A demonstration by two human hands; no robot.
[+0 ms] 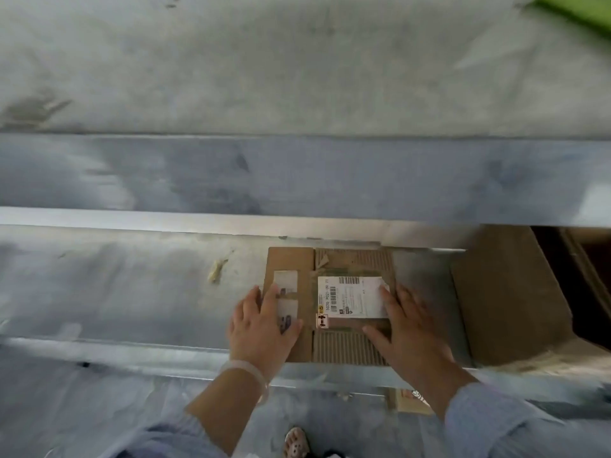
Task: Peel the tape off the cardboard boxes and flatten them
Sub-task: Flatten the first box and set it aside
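Note:
A small brown cardboard box [347, 262] lies flat on a metal work surface [132, 292], just in front of me. It carries a white shipping label [350, 295] with barcodes and strips of clear tape. My left hand [261, 328] lies on the box's left part with straight fingers over two small white stickers. Flat on the right part rests my right hand [410, 328], its fingertips touching the label's edge. Neither hand grips anything.
A larger brown cardboard box [509, 292] stands to the right of the small one. A scrap of peeled tape [216, 269] lies on the surface to the left. Another cardboard piece [410, 401] sits on the floor below. A raised metal ledge [231, 180] runs across behind.

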